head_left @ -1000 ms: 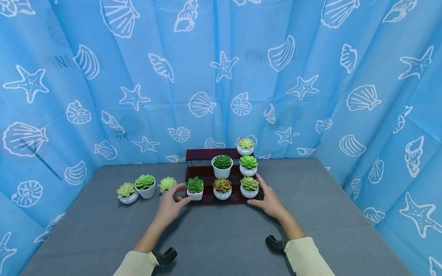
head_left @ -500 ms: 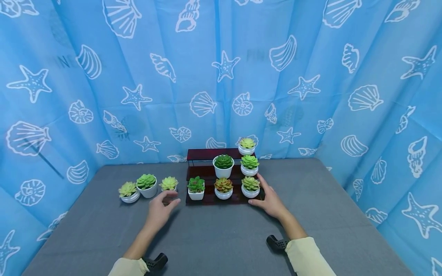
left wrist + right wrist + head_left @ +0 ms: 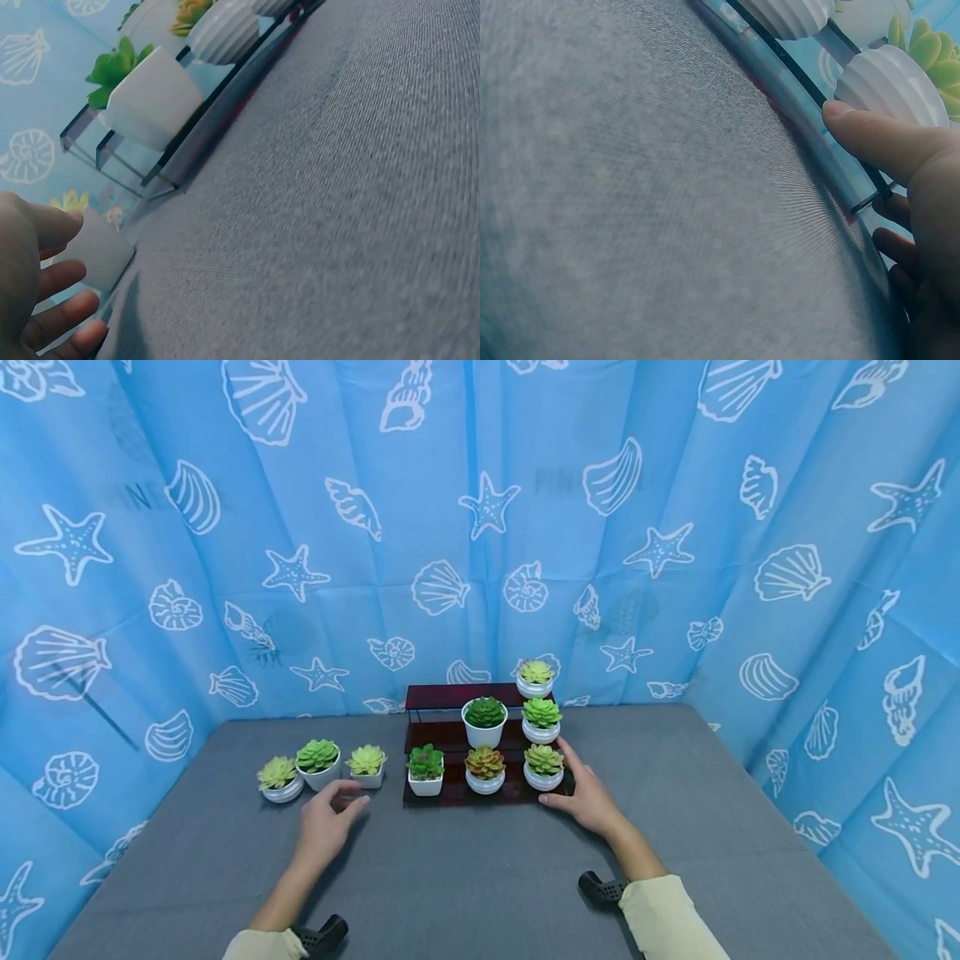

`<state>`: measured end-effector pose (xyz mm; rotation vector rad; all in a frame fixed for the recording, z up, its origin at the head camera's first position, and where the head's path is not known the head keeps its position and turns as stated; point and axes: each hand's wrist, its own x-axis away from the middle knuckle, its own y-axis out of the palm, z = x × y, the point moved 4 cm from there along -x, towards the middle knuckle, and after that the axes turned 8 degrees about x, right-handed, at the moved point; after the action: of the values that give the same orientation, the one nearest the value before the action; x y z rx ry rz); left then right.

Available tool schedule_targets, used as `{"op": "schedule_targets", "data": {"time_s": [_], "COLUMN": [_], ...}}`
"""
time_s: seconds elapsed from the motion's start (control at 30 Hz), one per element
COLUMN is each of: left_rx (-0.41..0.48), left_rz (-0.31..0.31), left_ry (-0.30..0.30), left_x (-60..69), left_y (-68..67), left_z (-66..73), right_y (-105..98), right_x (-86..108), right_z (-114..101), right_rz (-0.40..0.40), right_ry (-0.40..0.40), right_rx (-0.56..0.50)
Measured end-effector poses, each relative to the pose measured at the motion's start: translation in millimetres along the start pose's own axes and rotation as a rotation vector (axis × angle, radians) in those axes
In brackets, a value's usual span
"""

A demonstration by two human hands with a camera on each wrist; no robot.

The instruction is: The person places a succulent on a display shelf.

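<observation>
In the head view a dark red three-tier display stand (image 3: 442, 696) bears several potted succulents. My right hand (image 3: 588, 797) grips the stand's right end, thumb on the front edge of the bottom tier and fingers at its side. Close by sits a light-green succulent (image 3: 543, 770) in a round ribbed white pot. My left hand (image 3: 326, 822) hovers over the cloth, holding nothing, fingers loosely bent. Just beyond it is a pale-green succulent (image 3: 367, 764) in a square white pot, seen partly behind the fingers in the left wrist view. A dark-green succulent (image 3: 426, 771) in a square pot stands at the bottom tier's left end.
Left of the stand are a green succulent (image 3: 318, 763) in a tall round pot and a yellow-green one (image 3: 280, 779) in a low pot. Grey cloth (image 3: 480, 885) covers the table. Behind hangs a blue shell-print curtain (image 3: 480, 610).
My left hand has drawn away from the dark-green succulent in the square pot, moving left and slightly toward me. My right hand has stayed at the stand's right end.
</observation>
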<state>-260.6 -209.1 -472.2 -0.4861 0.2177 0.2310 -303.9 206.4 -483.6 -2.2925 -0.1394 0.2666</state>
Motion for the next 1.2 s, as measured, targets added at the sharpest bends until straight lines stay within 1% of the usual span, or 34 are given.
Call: {"op": "schedule_targets", "data": {"time_s": [0.1,0.2,0.33,0.47,0.63,0.8,0.93,1.03,1.2], "left_rx": [-0.017,-0.017,-0.008,-0.002,0.009,0.037,0.043,0.037,0.0], "left_rz": [0.018,0.026,0.033,0.04,0.05,0.044,0.042,0.047,0.079], "left_ry": [-0.005,-0.023,-0.055,-0.065,-0.061,-0.092,-0.11,-0.123,-0.132], "left_x": [0.0,-0.4,-1.8,-4.1,-8.0,-11.4,-14.3,-16.4,-20.7], "left_y": [-2.9,-5.0,-5.8,-5.1,-1.0,4.6,7.6,9.6,13.6], "left_z": [-2.1,-3.6,-7.1,-8.6,-9.5,-11.6,-12.1,-11.1,-8.7], "right_y": [0.0,-0.2,0.2,0.0,-0.5,0.3,0.2,0.3,0.5], "right_x": [0.7,1.1,0.7,0.1,0.0,0.1,0.4,0.2,-0.1], "right_z": [-0.1,0.1,0.3,0.0,0.0,1.3,1.5,1.8,1.4], "right_rz": [0.001,0.005,0.003,0.002,0.006,0.009,0.011,0.01,0.013], "right_ry": [0.004,0.003,-0.002,-0.003,-0.001,-0.001,-0.006,-0.003,-0.009], "right_rx": [0.004,0.011,0.013,0.013,0.017,0.018,0.019,0.015,0.019]}}
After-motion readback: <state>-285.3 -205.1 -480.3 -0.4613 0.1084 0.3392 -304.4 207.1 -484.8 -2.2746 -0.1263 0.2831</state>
